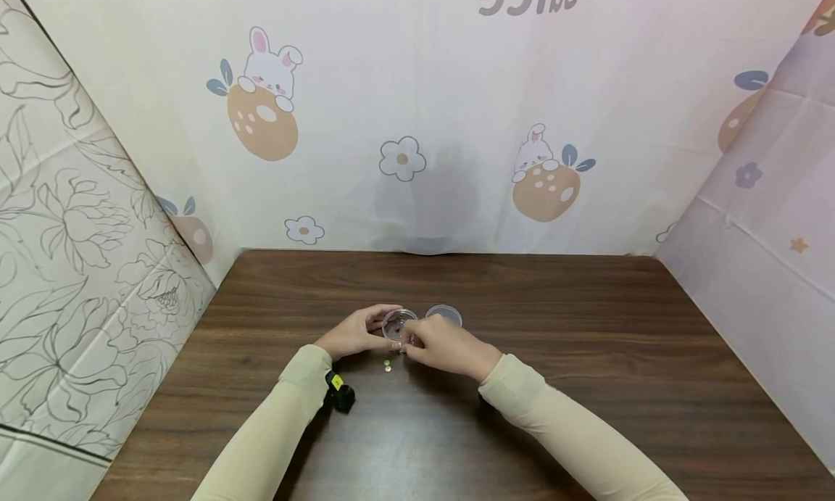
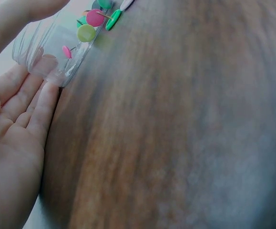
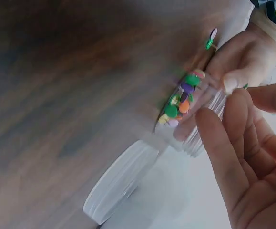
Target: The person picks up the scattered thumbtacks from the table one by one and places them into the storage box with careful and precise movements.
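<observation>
A small clear jar [image 1: 392, 333] stands upright on the table, with colourful thumbtacks [image 3: 171, 111] lying at its bottom. My left hand [image 1: 352, 334] holds it, thumb on the near side and fingers round the far side. My right hand [image 1: 450, 347] is at the jar's mouth, its thumb and index finger pinching a thumbtack [image 3: 245, 86] of which only a green bit shows. Two loose thumbtacks [image 1: 388, 366], one green and one pale, lie on the table just in front of the jar.
A clear round lid [image 1: 445, 312] lies on the table right beside the jar, partly behind my right hand. The brown wooden table [image 1: 587, 327] meets a printed curtain [image 1: 339, 109] at its back edge. On my left wrist sits a black strapped device [image 1: 342, 395].
</observation>
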The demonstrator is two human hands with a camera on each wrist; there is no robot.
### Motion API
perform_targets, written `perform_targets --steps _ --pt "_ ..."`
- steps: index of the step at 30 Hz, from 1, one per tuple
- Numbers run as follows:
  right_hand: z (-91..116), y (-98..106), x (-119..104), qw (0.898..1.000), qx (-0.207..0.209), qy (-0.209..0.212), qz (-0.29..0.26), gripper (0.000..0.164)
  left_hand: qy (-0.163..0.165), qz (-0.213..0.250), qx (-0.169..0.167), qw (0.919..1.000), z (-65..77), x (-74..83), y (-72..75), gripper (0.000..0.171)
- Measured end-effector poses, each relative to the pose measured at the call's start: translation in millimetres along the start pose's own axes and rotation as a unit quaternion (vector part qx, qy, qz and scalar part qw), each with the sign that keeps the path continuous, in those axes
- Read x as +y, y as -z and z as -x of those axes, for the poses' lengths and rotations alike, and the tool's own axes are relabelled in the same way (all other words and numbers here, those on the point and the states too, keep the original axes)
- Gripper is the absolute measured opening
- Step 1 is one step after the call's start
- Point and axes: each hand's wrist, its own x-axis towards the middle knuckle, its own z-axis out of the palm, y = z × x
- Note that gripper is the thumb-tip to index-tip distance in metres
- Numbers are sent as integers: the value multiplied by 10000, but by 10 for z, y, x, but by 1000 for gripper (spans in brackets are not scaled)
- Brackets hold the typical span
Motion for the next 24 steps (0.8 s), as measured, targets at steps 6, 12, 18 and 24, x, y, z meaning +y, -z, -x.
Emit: perform_targets --steps 6,12,18,24 --pt "-17 21 67 9989 413 -194 73 7 106 -22 114 9999 -61 -173 16 75" --pt "-24 20 98 9974 576 -418 -47 7 147 -62 144 9998 -56 -182 20 74" --pt "-31 9 117 9959 635 -596 -226 8 221 -79 188 9995 -52 -163 4 72" --pt "-49 3 133 9948 720 -704 -177 7 309 -156 269 9990 -47 -152 -2 72"
